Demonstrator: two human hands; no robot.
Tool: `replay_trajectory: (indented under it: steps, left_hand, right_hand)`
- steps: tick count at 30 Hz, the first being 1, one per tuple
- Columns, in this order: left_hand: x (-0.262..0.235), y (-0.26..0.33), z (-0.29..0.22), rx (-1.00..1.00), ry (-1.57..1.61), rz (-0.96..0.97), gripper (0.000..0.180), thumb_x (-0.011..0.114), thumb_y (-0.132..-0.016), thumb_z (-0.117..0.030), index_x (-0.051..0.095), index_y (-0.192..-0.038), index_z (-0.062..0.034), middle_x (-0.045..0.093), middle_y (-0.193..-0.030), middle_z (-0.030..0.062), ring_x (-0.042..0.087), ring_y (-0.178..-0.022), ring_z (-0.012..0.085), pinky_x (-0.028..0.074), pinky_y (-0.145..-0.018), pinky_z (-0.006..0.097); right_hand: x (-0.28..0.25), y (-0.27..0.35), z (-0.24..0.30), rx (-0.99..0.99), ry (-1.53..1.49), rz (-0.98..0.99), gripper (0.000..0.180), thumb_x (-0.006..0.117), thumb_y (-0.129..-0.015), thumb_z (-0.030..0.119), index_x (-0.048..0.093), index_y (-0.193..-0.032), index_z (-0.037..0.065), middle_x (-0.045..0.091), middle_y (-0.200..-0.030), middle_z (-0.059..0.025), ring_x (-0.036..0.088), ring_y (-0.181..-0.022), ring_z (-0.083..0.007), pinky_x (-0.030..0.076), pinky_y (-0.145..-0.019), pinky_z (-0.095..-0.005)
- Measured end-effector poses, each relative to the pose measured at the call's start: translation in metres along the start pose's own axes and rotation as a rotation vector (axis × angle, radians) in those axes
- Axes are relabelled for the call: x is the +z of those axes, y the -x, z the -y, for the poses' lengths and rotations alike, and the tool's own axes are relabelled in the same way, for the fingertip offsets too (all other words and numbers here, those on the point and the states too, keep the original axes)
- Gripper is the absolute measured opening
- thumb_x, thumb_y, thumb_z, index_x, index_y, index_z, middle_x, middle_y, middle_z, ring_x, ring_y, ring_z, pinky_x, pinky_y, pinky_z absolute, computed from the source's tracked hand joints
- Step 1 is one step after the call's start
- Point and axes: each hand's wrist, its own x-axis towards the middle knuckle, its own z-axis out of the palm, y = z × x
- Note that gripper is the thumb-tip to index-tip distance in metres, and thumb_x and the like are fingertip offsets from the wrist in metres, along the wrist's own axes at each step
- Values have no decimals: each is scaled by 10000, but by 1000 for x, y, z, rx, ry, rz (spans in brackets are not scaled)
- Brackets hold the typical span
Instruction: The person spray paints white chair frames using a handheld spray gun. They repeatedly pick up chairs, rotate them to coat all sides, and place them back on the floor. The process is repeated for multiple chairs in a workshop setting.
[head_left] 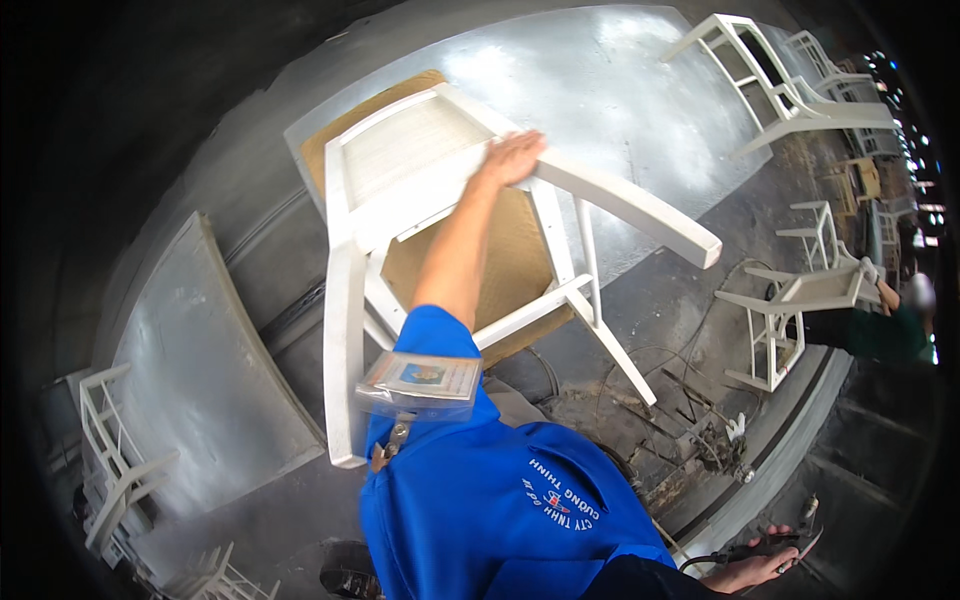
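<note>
A white chair [345, 300] lies tipped over in front of me, its long legs pointing toward me and to the right. My left hand [515, 158] rests on its frame, fingers stretched out over the joint by a thick leg [630, 205]. Under the chair is a brown board [510, 250], seen through the open frame. Low at the right, my right hand [765, 568] is closed round a spray gun [806, 518], with a dark hose leading from it. Part of the gun is hidden by the fingers and shadow.
A large grey metal panel [640, 80] stands behind the chair, another panel [210, 370] at the left. White chairs [790, 115] stand at the far right. A co-worker [885, 325] handles a white chair [800, 300]. Hoses and clutter [710, 430] lie on the floor.
</note>
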Motion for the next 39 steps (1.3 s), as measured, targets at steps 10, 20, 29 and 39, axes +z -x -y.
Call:
replay_trajectory:
  steps: [10,20,29,39]
  left_hand:
    - [-33,148,68,-505,-255,-323,706,237,-1050,-608,640,-1409,-153,627,-1428,133,566,-1347,317,383,-1163,449]
    - [-16,108,65,-801,-338,-558,782,259,-1037,-626,483,-1536,-68,367,-1638,194,287,-1533,412,222,-1248,524]
    - [55,56,-8,-337,-318,-610,551,308,-1087,-467,567,-1455,-148,481,-1582,86,429,-1456,323,233,-1251,491]
    - [57,206,60,-942,-555,-731,963,638,-976,-459,120,-1630,23,26,-1719,241,54,-1588,418,110,-1260,603]
  right_hand:
    - [21,-72,-74,-6,-106,221,525,474,-1091,480,513,-1338,18,668,-1110,-116,648,-913,-160,480,-481,-231]
    - [48,-166,-147,69,-103,311,528,465,-1093,492,509,-1293,5,646,-1104,-114,633,-910,-160,466,-487,-232]
    - [34,-254,-190,241,-176,180,615,775,-934,274,550,-1483,114,543,-1470,-180,578,-1250,-361,572,-918,-499]
    - [64,-243,-200,130,-162,365,571,475,-1082,519,534,-1269,-17,667,-1062,-117,640,-797,-149,459,-467,-226]
